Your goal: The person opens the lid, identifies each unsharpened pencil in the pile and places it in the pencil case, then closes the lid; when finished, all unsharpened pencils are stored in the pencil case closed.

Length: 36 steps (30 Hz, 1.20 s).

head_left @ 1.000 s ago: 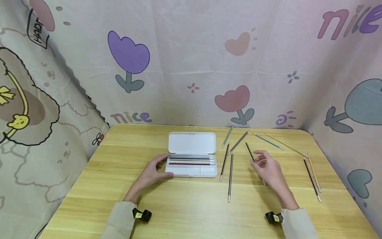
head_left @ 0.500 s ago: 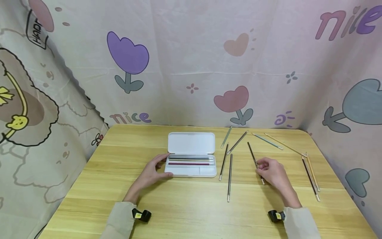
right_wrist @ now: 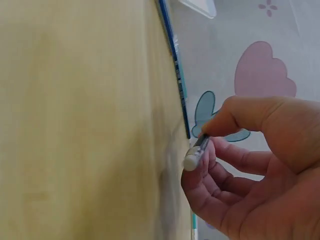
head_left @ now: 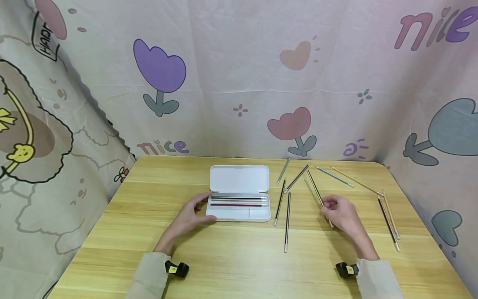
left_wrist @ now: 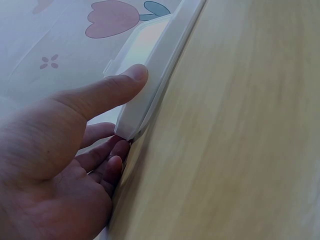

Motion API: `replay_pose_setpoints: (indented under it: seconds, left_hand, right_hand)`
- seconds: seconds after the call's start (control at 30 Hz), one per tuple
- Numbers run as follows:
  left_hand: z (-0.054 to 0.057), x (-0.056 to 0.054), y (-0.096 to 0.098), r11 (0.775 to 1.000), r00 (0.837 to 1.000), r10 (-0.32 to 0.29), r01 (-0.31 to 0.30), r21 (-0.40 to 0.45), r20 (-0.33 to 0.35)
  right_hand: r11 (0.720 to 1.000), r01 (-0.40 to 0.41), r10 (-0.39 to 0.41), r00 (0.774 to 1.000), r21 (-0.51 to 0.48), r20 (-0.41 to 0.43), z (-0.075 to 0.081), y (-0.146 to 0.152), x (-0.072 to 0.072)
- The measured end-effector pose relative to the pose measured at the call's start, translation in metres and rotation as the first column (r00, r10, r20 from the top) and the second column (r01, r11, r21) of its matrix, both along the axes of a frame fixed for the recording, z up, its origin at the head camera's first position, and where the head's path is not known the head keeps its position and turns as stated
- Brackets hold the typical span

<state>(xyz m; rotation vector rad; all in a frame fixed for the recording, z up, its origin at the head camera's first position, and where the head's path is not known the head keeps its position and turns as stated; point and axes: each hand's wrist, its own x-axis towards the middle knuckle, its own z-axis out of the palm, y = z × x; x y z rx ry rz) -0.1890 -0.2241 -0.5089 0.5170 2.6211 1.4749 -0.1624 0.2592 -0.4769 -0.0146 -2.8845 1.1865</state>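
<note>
A white pencil case (head_left: pixel 239 178) lies with its lid folded back, holding several pencils in its upper part. My left hand (head_left: pixel 189 216) grips its left end, with the thumb (left_wrist: pixel 134 74) on the front wall and the fingers at the side and corner. To the right of the case, my right hand (head_left: pixel 340 212) pinches a dark pencil (head_left: pixel 315 185) between thumb and fingers, near the eraser end (right_wrist: pixel 192 161). The pencil slants away with its tip raised off the wooden table (head_left: pixel 239 261), a faint shadow beside it.
Between case and right hand lie dark pencils (head_left: pixel 287 222), with a teal pencil (head_left: pixel 283 171) behind. Another teal pencil (head_left: pixel 334 176) and a yellow pencil (head_left: pixel 356 180) lie at the back right. A dark pencil (head_left: pixel 388 224) lies near the right edge. A patterned cloth hangs behind.
My right fingers have closed on the dark pencil, and its tip has come up off the table. The hand has shifted slightly right. My left hand and the case have stayed put.
</note>
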Motion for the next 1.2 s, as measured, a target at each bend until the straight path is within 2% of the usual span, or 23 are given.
replay_pose_setpoints:
  seconds: [0.13, 0.33, 0.77, 1.07, 1.2]
  left_hand:
    - [0.0, 0.0, 0.0, 1.0, 1.0, 0.0, 0.0, -0.007, -0.003]
    - [0.0, 0.0, 0.0, 1.0, 1.0, 0.006, -0.007, -0.017, 0.0]
    - [0.0, 0.0, 0.0, 1.0, 1.0, -0.005, 0.006, -0.006, 0.01]
    - [0.0, -0.001, -0.001, 1.0, 1.0, -0.005, 0.005, -0.019, 0.005]
    - [-0.001, 0.0, -0.001, 1.0, 1.0, -0.002, 0.002, -0.021, -0.003]
  right_hand:
    - [1.0, -0.001, 0.0, 0.999, -0.028, -0.048, 0.003, -0.003, 0.0]
    - [0.995, -0.063, 0.053, 0.991, -0.081, -0.122, 0.006, -0.012, -0.002]
    - [0.975, -0.2, 0.183, 0.97, -0.096, -0.163, -0.002, -0.039, 0.001]
    - [0.962, -0.245, 0.225, 0.961, -0.119, -0.163, -0.002, -0.062, -0.002]
    - [0.959, -0.269, 0.251, 0.953, -0.091, -0.169, -0.002, -0.073, -0.006]
